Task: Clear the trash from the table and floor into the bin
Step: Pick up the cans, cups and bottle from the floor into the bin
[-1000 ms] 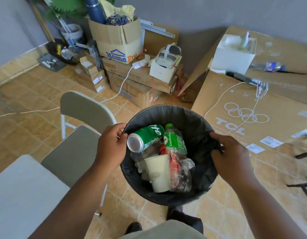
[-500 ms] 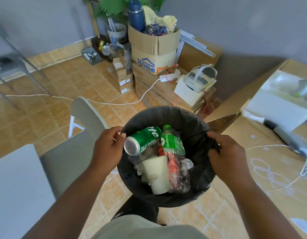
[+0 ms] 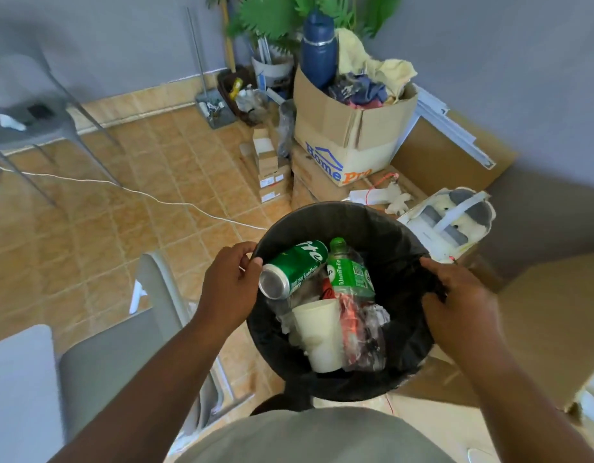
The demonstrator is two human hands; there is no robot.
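Note:
A round bin (image 3: 385, 242) lined with a black bag is held up in front of me, off the floor. My left hand (image 3: 230, 289) grips its left rim and my right hand (image 3: 459, 305) grips its right rim and the bag's edge. Inside lie a green soda can (image 3: 293, 269), a green-labelled plastic bottle (image 3: 350, 274), a white paper cup (image 3: 320, 334) and a clear plastic wrapper with red print (image 3: 364, 339).
A grey chair (image 3: 121, 345) and a white table corner (image 3: 18, 389) stand at lower left. Stacked cardboard boxes (image 3: 349, 142), a blue bottle and a plant fill the far corner. A white cable (image 3: 121, 190) crosses the tiled floor. A large flat carton (image 3: 549, 315) lies at right.
The view has swung left while both hands keep hold of the bin's rim. The corner boxes have come closer to the middle, and the large carton has slid off to the right.

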